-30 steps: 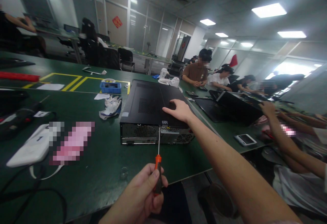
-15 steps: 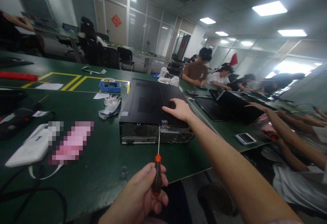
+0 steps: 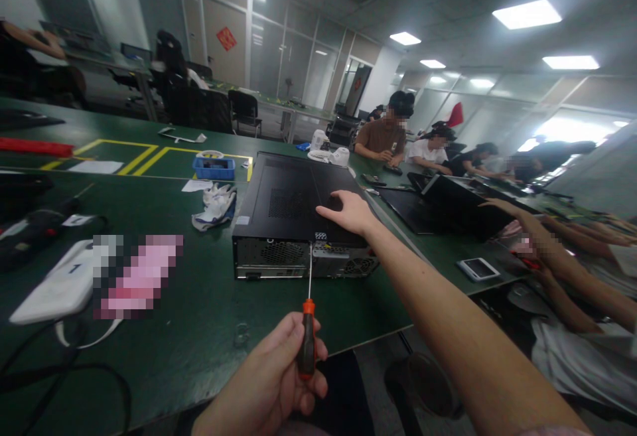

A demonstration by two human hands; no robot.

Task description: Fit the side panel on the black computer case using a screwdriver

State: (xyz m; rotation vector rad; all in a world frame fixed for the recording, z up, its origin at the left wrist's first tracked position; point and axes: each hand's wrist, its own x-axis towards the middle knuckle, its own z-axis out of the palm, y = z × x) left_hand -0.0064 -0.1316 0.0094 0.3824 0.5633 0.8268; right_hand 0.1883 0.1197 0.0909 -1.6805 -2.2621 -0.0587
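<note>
A black desktop computer case [image 3: 293,190] lies flat on the green bench, its metal rear panel facing me. My left hand [image 3: 286,363] is wrapped round the dark and orange handle of a screwdriver [image 3: 308,336]. The screwdriver's shaft points away from me, and its tip meets the rear panel near the upper edge, around the middle. Whatever sits under the tip is too small to make out. On the case's top cover, toward the right, my right hand [image 3: 351,214] rests with thumb and index finger apart; its other fingers are mostly hidden.
Left of the case lie white gloves [image 3: 216,207] and a blue tray [image 3: 213,168]. A white numbered pouch [image 3: 60,283], a power tool [image 3: 44,223] and black cables are farther left. To the right are a phone-like device [image 3: 478,269] and a co-worker's arms beside another black case [image 3: 448,204].
My left fingers and the screwdriver handle have shifted very slightly, with the tip still at the same spot. My right hand and the case stay in place.
</note>
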